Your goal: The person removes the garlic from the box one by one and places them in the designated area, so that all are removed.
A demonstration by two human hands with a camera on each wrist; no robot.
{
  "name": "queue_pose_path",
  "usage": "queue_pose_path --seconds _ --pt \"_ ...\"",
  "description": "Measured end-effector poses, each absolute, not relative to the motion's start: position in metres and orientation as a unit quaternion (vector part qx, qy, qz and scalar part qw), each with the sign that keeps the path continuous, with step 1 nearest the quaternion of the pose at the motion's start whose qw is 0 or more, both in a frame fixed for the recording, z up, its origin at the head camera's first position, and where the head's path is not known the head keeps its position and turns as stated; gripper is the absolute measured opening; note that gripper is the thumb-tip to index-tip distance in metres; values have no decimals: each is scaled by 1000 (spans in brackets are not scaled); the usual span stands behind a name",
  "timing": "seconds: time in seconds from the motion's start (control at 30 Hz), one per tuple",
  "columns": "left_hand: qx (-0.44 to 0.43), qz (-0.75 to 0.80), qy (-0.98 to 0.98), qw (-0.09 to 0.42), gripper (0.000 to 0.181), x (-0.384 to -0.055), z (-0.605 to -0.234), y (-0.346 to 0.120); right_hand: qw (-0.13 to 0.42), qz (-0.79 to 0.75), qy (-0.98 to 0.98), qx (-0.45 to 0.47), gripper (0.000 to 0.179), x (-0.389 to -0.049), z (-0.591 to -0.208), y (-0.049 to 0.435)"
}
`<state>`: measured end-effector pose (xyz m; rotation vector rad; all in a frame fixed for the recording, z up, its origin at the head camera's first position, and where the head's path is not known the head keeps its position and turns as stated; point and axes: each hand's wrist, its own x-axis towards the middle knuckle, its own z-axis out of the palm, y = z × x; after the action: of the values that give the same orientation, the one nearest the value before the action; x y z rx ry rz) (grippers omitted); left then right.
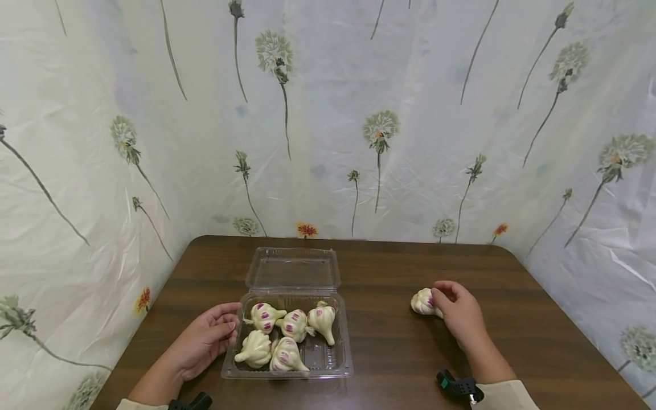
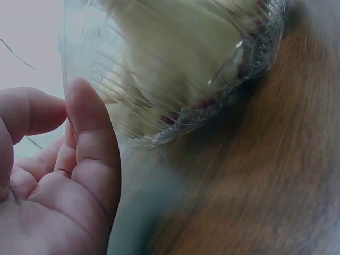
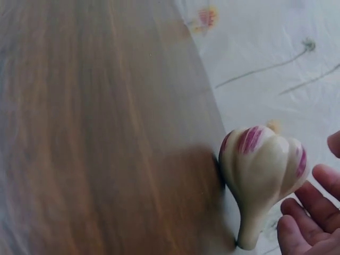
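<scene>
In the head view a clear plastic clamshell box [image 1: 348, 364] stands with its lid [image 1: 293, 269] folded back. Several garlic bulbs [image 1: 294, 326] with purple streaks lie inside it. My left hand [image 1: 205, 340] is at the box's left side; in the left wrist view its thumb and a finger pinch the thin box wall [image 2: 85, 37]. Farther right, a single garlic bulb [image 3: 263, 159] rests on the table. Beside that bulb is my right hand [image 1: 459, 314], fingers loosely bent and not closed around it. Whether a fingertip touches the bulb, I cannot tell.
The dark wooden table [image 1: 389, 347] has rounded far corners. Behind and on both sides hangs a pale sheet [image 1: 328, 114] printed with dandelions. Dark bands [image 1: 456, 384] circle both wrists.
</scene>
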<state>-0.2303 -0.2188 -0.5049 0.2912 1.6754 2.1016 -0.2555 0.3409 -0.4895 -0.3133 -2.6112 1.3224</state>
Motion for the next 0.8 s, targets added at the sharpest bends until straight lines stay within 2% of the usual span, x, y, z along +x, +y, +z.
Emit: queue_pose_path --seconds 0.1,0.53,0.8 --pt "105 759 605 218 60 -230 -505 -218 112 445 -883 -102 54 -252 -486 337" --pt "100 757 610 213 59 -232 -508 -219 161 421 -892 -48 42 -238 -469 310" --pt "99 755 612 213 60 -231 -507 -218 144 438 -887 -20 39 -234 -469 296"
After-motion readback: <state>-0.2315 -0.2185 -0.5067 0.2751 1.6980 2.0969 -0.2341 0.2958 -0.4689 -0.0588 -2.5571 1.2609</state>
